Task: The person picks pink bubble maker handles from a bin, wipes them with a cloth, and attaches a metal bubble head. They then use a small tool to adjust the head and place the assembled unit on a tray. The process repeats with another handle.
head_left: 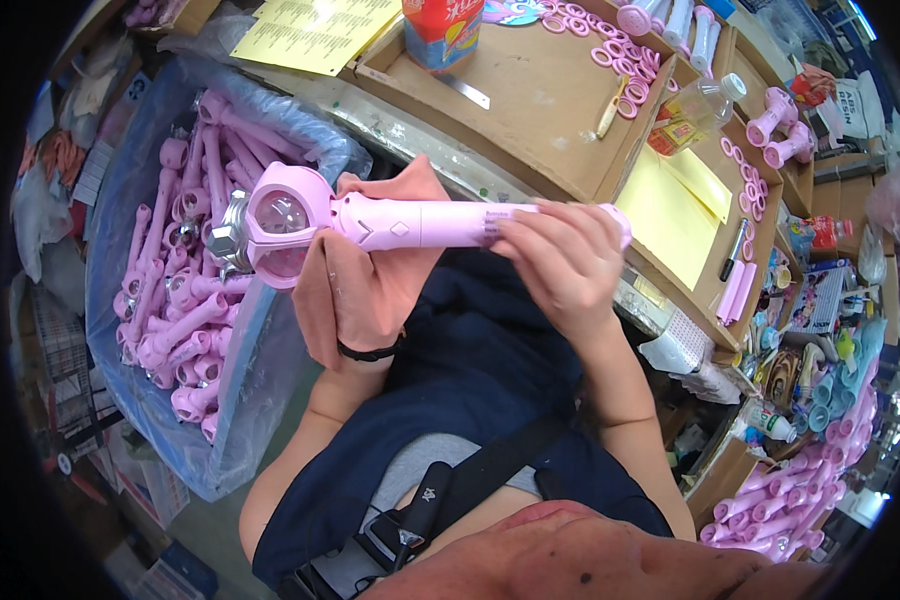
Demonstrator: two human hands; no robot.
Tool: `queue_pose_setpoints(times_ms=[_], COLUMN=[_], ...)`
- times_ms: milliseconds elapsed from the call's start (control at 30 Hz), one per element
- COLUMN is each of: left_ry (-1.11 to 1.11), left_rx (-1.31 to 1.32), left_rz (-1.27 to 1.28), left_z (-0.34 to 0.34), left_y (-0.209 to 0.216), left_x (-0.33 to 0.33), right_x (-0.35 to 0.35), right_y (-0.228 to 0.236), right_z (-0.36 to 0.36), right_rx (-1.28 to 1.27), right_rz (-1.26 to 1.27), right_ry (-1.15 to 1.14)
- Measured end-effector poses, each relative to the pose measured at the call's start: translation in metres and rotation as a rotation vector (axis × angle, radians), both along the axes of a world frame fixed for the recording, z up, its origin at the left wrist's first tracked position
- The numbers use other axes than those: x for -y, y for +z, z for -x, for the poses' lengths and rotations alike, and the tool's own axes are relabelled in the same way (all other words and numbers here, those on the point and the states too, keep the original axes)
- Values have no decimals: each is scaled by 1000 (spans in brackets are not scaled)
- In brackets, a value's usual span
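Lying level above the lap, a pink wand (410,222) is cradled in the cloth-wrapped left hand (370,285) while the right hand (560,262) pinches its handle, apparently for wiping, beside a bin of wands (185,300).

You've got a pastel pink wand (420,222) with a clear dome and chrome collar at the head. The cloth (355,285) under it is salmon pink. Your wristband (370,352) is black, your apron (470,400) navy. The bin (170,300) on your left has a clear bluish liner, full of matching pink wands. Cardboard trays (540,110) are brown, paper sheets (315,35) yellow, loose rings (615,55) pink.
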State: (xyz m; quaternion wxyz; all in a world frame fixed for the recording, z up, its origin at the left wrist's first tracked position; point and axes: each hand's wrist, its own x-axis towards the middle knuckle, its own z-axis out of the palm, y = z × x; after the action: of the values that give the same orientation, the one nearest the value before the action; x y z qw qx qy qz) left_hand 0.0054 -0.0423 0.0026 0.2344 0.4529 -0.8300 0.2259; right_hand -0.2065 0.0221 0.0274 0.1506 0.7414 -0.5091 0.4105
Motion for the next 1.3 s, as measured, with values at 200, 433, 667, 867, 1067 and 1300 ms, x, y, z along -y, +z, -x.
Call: queue_pose_setpoints(times_ms=[200,433,667,867,1067,1300], left_ry=[-651,-818,-734,-797,-677,-76], left_rx=[-2396,-2571,-2188,-2185,-1778,-761], left_rz=[-1427,-1459,-1500,-1407,-1376,3], left_z=[2,5,8,6,10,6], left_y=[30,20,16,22,17,-2], left_x=[-28,-21,-22,-4,-6,-1], right_x=[12,-5,-4,-28,-29,-36], right_y=[-9,8,-7,-21,-47,-81], right_z=[0,26,-26,-19,-57,-33], right_rx=[-69,-120,24,124,452,1735], right_rz=[-249,-598,-626,-1097,-965,-1730], right_ry=[32,-34,111,142,120,1057])
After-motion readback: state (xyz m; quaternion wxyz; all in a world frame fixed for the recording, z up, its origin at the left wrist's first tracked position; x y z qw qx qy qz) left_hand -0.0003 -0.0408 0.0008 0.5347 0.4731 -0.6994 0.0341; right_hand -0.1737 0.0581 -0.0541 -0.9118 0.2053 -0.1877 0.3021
